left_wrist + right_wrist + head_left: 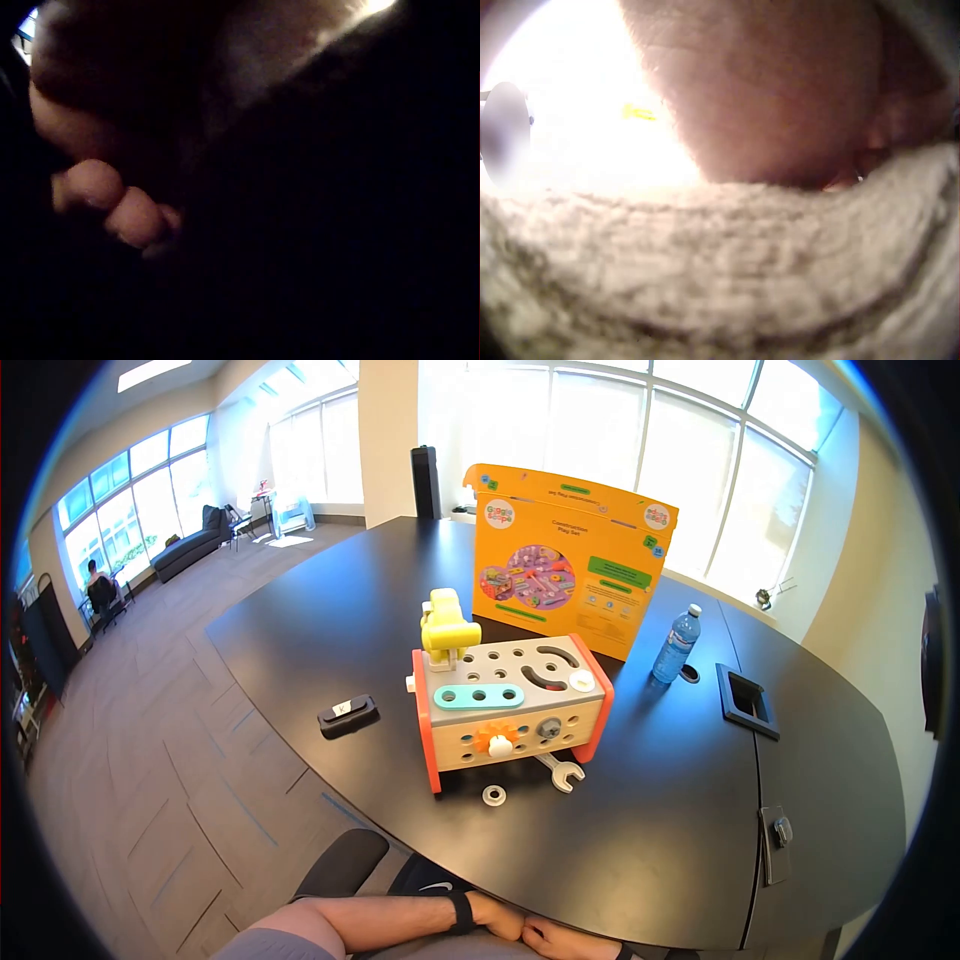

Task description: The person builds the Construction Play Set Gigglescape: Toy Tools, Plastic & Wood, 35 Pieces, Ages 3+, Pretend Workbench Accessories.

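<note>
At the bottom of the head view, my left hand (497,916) and right hand (562,941) rest together in the lap, off the table edge, and no held object shows. Dim curled fingertips of the left hand (124,202) appear in the left wrist view. The right hand (765,97) lies against light fabric (720,255), its fingers mostly hidden. On the table stands a toy workbench (510,705) with a yellow piece (447,628) on top, a teal strip (478,697) and an orange gear (494,739). A toy wrench (563,772) and a white ring (494,796) lie before it.
A black case (348,716) lies left of the workbench on the dark table (640,840). Behind stands an orange box (575,565), with a water bottle (677,644) to its right. Further right are a table socket opening (748,702) and a metal fitting (776,845).
</note>
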A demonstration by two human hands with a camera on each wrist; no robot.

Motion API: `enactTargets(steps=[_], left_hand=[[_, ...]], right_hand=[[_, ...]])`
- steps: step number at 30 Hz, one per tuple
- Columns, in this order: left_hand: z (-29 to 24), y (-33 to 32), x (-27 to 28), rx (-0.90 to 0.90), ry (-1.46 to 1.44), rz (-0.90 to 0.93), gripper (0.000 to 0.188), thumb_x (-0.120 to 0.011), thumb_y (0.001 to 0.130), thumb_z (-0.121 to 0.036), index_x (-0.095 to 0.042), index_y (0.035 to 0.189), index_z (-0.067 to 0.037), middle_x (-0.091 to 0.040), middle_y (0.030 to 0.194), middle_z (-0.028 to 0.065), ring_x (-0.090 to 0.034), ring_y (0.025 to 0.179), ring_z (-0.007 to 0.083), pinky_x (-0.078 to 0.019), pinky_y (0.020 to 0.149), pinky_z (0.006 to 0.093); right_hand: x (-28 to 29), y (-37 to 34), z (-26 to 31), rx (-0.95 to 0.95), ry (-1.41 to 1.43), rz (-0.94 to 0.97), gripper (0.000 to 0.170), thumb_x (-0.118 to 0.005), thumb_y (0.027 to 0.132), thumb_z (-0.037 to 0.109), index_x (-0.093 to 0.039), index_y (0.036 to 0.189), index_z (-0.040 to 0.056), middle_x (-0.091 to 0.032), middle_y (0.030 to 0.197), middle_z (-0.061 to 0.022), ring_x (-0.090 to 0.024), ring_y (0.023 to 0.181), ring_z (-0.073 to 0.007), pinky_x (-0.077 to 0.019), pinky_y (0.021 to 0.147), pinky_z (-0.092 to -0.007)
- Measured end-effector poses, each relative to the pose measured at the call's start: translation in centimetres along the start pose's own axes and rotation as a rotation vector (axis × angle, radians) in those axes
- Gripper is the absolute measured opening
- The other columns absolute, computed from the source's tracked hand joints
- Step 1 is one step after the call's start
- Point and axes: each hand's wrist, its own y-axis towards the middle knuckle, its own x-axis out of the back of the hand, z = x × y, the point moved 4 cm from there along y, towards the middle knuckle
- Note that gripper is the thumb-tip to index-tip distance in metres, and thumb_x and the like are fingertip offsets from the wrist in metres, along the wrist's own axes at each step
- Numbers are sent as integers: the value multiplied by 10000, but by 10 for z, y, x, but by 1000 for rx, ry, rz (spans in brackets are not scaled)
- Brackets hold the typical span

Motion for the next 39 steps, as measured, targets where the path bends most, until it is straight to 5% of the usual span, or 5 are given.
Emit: enactTargets(steps=[16, 18, 25, 30, 39], left_hand=[[24, 5, -13, -67, -201, -213, 324, -694, 890, -188, -825, 1125, -7, -834, 1119, 228, -780, 1044, 395, -582, 952, 473], [29, 8, -19, -128, -236, -265, 325, -693, 890, -191, -824, 1124, -7, -834, 1116, 229, -780, 1040, 395, -582, 951, 473], [40, 19, -28, 0, -182, -99, 413, -670, 937, -213, -781, 1276, -5, -808, 1268, 215, -746, 1143, 352, -553, 1044, 448], [29, -1, 0, 46, -290, -278, 344, -698, 905, -240, -825, 1129, -12, -831, 1117, 222, -771, 1003, 383, -581, 960, 480], [8, -26, 30, 87, -83, -333, 375, -686, 970, -317, -792, 1226, -64, -805, 1204, 187, -740, 1091, 353, -569, 1010, 464]], right_hand=[[-9, -1, -37, 113, -287, -53, 239, -686, 1023, 235, -779, 889, 60, -751, 818, -172, -688, 670, -342, -570, 691, -477], [-16, 7, -51, -91, -13, 255, 286, -682, 1059, 257, -799, 1186, 28, -822, 1097, -132, -769, 959, -318, -605, 906, -410], [15, 15, -2, -31, 170, 82, 306, -639, 1071, 286, -803, 1076, 28, -806, 927, -147, -746, 814, -334, -602, 821, -426], [23, 18, 5, -31, 165, 148, 307, -638, 1080, 286, -792, 1045, 23, -795, 899, -135, -733, 769, -323, -595, 791, -425], [12, 16, -4, -56, 79, 208, 376, -623, 1123, 343, -787, 1022, 20, -770, 854, -148, -721, 769, -333, -584, 788, -437]])
